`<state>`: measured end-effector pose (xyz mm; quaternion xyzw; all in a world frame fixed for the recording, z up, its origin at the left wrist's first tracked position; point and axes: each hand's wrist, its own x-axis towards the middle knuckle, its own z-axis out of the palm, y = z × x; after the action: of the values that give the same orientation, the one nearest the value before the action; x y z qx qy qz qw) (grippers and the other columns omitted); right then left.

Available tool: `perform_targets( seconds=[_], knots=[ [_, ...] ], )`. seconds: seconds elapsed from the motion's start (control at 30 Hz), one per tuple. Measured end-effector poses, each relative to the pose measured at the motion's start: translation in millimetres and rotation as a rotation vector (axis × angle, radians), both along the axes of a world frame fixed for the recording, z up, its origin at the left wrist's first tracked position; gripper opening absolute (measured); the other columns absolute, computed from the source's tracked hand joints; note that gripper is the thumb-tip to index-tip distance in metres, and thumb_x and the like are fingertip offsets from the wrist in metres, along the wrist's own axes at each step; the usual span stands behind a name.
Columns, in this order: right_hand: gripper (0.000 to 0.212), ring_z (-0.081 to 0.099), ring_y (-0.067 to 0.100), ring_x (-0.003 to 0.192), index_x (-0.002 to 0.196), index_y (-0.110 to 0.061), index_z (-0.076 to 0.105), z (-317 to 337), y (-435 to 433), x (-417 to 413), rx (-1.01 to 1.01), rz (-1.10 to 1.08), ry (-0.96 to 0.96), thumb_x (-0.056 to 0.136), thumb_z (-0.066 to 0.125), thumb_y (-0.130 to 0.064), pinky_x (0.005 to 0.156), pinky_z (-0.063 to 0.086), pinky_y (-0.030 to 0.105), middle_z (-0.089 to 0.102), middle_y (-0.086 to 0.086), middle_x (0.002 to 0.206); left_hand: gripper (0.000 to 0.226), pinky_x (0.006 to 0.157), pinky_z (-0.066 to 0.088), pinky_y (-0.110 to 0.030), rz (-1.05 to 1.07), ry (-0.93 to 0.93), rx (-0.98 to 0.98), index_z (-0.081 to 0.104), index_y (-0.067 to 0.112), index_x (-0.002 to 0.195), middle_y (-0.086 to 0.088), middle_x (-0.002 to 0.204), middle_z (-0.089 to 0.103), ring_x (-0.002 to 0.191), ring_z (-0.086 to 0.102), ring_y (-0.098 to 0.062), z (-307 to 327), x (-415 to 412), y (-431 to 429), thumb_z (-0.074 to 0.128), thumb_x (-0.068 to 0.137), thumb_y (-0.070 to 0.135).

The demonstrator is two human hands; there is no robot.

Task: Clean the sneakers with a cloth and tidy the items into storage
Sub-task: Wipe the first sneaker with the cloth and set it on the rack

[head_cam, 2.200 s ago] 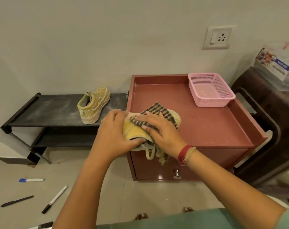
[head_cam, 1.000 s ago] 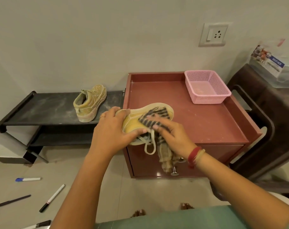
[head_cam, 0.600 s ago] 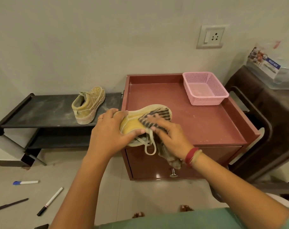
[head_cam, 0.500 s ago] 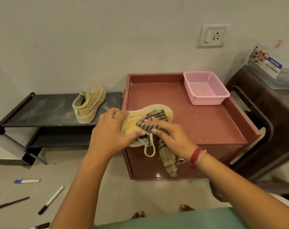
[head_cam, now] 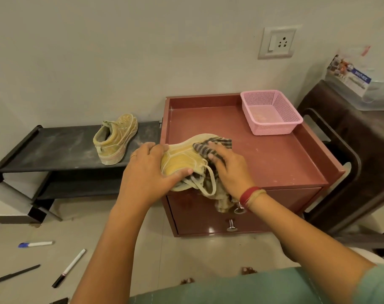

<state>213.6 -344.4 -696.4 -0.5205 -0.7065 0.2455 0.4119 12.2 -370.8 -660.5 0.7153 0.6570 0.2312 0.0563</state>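
Observation:
A yellow sneaker [head_cam: 182, 160] lies on its side at the front left edge of the red cabinet top [head_cam: 270, 159]. My left hand [head_cam: 147, 172] grips its heel end. My right hand [head_cam: 228, 165] presses a striped cloth [head_cam: 215, 144] against the shoe's toe half; the cloth's tail hangs down over the drawer front. A loop of lace dangles below the shoe. The second yellow sneaker [head_cam: 115, 140] stands upright on the top shelf of the black shoe rack [head_cam: 44, 154], to the left.
A pink mesh basket [head_cam: 271, 111] sits at the cabinet's back right corner. Two drawer knobs [head_cam: 231, 224] show below. Several pens and markers [head_cam: 69, 267] lie on the floor at the lower left. A dark chair [head_cam: 349, 150] stands to the right.
My right hand has slid the cloth along the sneaker toward its toe, after rubbing back and forth. My left hand keeps its hold on the heel. The view shifted slightly.

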Motion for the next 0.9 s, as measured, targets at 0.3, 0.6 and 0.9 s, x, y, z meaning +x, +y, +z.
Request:
perform_targets(
  seconds=[0.3,0.6,0.9],
  knots=[
    [0.032,0.044,0.009,0.127,0.125,-0.018,0.059,7.4,-3.6,-1.7,-0.03,0.108,0.051,0.094,0.053,-0.014,0.101,0.031,0.007,0.054,-0.013,0.122,0.096,0.09,0.047,-0.039,0.003,0.012,0.026,0.052,0.024,0.13,0.002,0.121,0.052,0.115,0.048,-0.019,-0.3,0.1,0.9,0.043,0.059,0.088],
    [0.028,0.057,0.017,0.112,0.12,-0.011,0.062,7.5,15.9,3.1,-0.012,0.032,-0.009,0.095,0.051,-0.017,0.096,0.042,0.025,0.065,0.003,0.118,0.096,0.084,0.045,-0.035,0.025,0.021,0.043,0.05,0.026,0.13,0.004,0.124,0.049,0.117,0.048,-0.018,-1.4,2.7,-2.7,0.048,0.057,0.088],
    [0.03,0.051,0.012,0.119,0.122,-0.017,0.06,28.9,3.5,-22.3,0.105,0.37,-0.175,0.095,0.048,-0.022,0.106,0.035,0.028,0.061,-0.001,0.124,0.109,0.094,0.042,-0.042,0.003,0.004,0.03,0.023,0.023,0.146,-0.003,0.138,0.041,0.129,0.038,-0.026,-1.0,7.0,-9.8,0.048,0.06,0.085]
  ],
)
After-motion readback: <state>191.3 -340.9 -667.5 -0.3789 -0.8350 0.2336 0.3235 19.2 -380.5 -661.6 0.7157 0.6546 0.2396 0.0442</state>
